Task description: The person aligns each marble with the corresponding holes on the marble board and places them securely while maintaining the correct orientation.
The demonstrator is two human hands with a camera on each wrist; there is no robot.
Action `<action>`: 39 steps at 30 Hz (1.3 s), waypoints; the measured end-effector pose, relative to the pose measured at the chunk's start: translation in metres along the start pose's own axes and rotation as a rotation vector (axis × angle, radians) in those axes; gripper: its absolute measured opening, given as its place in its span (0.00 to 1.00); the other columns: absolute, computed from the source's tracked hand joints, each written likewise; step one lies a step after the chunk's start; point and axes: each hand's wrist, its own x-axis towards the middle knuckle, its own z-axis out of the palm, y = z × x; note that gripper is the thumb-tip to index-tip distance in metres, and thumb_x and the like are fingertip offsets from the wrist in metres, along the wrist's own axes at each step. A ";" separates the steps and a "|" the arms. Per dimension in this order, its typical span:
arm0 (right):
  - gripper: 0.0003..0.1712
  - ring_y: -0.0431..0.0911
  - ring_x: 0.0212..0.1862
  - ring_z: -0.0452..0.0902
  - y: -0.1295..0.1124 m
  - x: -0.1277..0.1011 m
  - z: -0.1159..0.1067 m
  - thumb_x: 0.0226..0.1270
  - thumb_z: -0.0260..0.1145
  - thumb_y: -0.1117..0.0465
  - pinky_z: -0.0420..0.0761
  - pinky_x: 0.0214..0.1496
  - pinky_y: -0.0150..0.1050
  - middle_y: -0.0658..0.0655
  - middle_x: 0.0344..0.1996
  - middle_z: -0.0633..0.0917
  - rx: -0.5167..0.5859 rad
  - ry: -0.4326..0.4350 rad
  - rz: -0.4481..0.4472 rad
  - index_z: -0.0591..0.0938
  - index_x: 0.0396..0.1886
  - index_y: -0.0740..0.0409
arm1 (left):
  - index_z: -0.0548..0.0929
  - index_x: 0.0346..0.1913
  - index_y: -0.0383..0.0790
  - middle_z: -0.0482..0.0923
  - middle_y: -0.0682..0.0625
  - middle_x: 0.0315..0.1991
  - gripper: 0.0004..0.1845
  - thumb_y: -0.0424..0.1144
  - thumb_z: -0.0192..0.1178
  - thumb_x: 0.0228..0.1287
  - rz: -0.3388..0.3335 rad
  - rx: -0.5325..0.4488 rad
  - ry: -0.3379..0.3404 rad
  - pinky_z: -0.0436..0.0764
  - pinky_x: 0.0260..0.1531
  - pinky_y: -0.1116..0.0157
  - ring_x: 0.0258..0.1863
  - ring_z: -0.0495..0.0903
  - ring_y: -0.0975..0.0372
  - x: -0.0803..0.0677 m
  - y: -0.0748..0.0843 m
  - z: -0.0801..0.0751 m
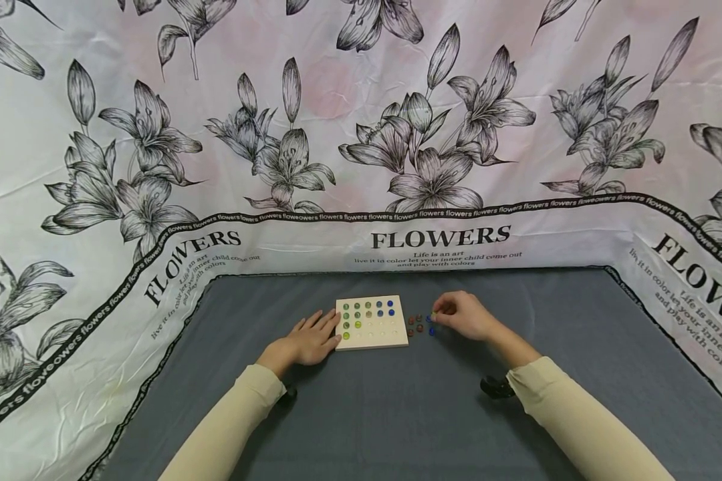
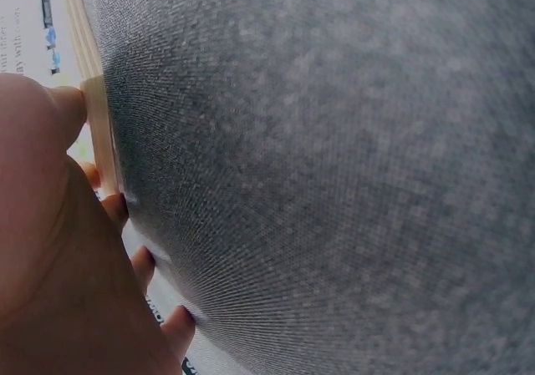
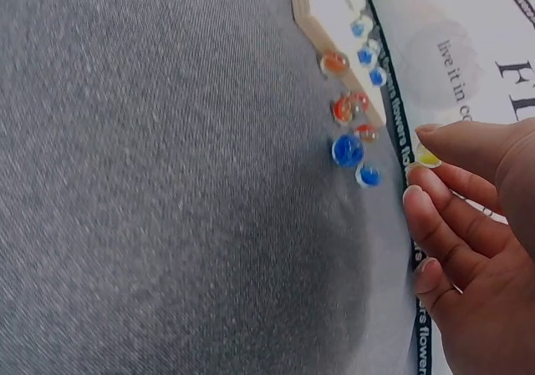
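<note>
A pale wooden board (image 1: 376,343) lies flat on the grey cloth, with rows of round hollows. Green marbles (image 1: 357,306) and yellow-green ones sit toward its left side, and blue marbles (image 1: 390,312) are at its back right. My left hand (image 1: 307,342) rests at the board's left edge, fingers spread and thumb touching its side. Right of the board, my right hand (image 1: 466,317) pinches a yellow marble (image 3: 429,156) between thumb and index finger. Loose orange-red marbles (image 3: 334,63) and two loose blue marbles (image 3: 348,150) lie between that hand and the board.
Dark grey cloth (image 1: 385,414) covers the table. A white curtain printed with flowers (image 1: 439,240) stands behind it and along both sides. Dark wrist devices (image 1: 497,387) show under the cuffs.
</note>
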 end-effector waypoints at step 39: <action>0.12 0.44 0.35 0.81 -0.054 0.005 0.022 0.73 0.68 0.61 0.79 0.36 0.39 0.54 0.34 0.87 0.089 -0.102 -0.104 0.86 0.48 0.66 | 0.49 0.84 0.46 0.43 0.49 0.84 0.33 0.54 0.36 0.85 0.010 0.016 0.003 0.46 0.77 0.42 0.82 0.43 0.48 -0.001 0.000 0.000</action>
